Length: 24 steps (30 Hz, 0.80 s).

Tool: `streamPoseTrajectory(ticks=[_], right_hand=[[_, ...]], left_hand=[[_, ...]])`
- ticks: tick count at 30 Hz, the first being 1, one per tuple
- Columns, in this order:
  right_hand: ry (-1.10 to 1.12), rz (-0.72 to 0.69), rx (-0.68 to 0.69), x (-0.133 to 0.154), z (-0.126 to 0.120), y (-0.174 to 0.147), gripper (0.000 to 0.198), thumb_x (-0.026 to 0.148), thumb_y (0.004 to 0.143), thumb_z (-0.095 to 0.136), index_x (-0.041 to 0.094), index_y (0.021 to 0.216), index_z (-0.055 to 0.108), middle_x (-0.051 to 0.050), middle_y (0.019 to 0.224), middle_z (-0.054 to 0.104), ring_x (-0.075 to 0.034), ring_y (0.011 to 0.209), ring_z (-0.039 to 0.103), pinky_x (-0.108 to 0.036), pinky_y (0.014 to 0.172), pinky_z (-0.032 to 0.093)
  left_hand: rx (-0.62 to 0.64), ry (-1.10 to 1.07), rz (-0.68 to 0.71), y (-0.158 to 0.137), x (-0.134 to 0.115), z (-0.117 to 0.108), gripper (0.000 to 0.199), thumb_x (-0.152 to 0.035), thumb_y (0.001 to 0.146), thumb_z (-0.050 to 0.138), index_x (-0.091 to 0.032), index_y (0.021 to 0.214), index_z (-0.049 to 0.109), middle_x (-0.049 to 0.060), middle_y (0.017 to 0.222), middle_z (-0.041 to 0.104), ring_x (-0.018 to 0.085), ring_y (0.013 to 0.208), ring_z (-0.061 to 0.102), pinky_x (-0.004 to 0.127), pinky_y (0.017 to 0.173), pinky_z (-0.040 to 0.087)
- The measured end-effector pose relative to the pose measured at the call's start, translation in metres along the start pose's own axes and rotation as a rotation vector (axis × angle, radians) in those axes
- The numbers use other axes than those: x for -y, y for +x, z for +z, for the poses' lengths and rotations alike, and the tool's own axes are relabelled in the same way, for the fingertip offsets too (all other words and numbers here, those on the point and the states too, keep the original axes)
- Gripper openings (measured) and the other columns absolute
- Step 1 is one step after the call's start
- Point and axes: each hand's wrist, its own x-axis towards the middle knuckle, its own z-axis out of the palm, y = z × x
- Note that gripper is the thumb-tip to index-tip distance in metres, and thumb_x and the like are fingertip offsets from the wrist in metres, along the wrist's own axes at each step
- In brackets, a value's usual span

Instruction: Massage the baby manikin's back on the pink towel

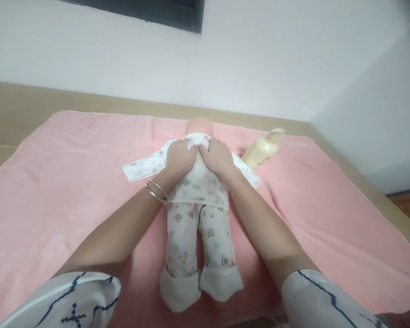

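Observation:
A baby doll (200, 182) in a white printed top and matching trousers lies with its feet towards me. Its bare head (199, 125) is at the far end, and no face shows. My left hand (180, 158) lies on the left side of its upper body, the fingers curled over the shoulder. On the other side my right hand (217, 157) mirrors this grip. Both thumbs point inward and nearly meet at the middle of the doll's upper body. The fingertips are hidden. The sleeves spread out to the sides, and the trouser cuffs (221, 281) are turned up.
Under the doll a pink blanket (71, 191) covers a wooden surface (27, 98). A pale yellow pump bottle (262, 149) lies tilted beside the right sleeve. Behind stands a white wall (253, 59) with a dark recess or frame (171, 13) at the top.

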Motion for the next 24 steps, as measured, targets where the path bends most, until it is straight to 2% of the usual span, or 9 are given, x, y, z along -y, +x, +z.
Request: streamPoseTrajectory(ticks=[10,16,21,24], right_hand=[[0.010,0.052,-0.003,0.002,0.000,0.000,0.062,0.051,0.104,0.035,0.002,0.135,0.055,-0.025,0.138,0.059,-0.039,0.131,0.051,-0.050,0.112,0.038],[-0.005,0.066,-0.035,0.004,0.001,-0.002,0.057,0.044,0.105,0.032,0.001,0.134,0.055,-0.027,0.138,0.058,-0.037,0.129,0.051,-0.050,0.110,0.039],[-0.005,-0.011,-0.014,0.013,-0.022,-0.015,0.050,0.036,0.102,0.037,0.003,0.134,0.057,-0.024,0.135,0.059,-0.038,0.127,0.052,-0.050,0.110,0.041],[0.068,-0.068,-0.072,0.021,-0.038,-0.025,0.047,0.024,0.100,0.033,0.006,0.136,0.058,-0.022,0.140,0.056,-0.034,0.131,0.051,-0.047,0.110,0.042]], left_hand=[[-0.026,0.074,-0.083,-0.002,-0.005,0.000,0.036,-0.039,0.099,0.042,-0.016,0.112,0.067,0.017,0.120,0.070,0.035,0.118,0.061,0.048,0.106,0.048],[-0.035,0.045,-0.094,0.000,-0.002,0.001,0.033,-0.040,0.097,0.044,-0.018,0.108,0.067,0.016,0.119,0.070,0.033,0.118,0.061,0.047,0.108,0.047],[-0.051,-0.028,-0.083,0.000,-0.001,0.001,0.037,-0.038,0.097,0.045,-0.017,0.118,0.068,0.014,0.126,0.070,0.030,0.124,0.060,0.044,0.113,0.045],[-0.046,-0.059,-0.077,0.000,0.000,0.001,0.041,-0.037,0.098,0.043,-0.016,0.125,0.067,0.014,0.131,0.070,0.030,0.128,0.059,0.044,0.115,0.043]])
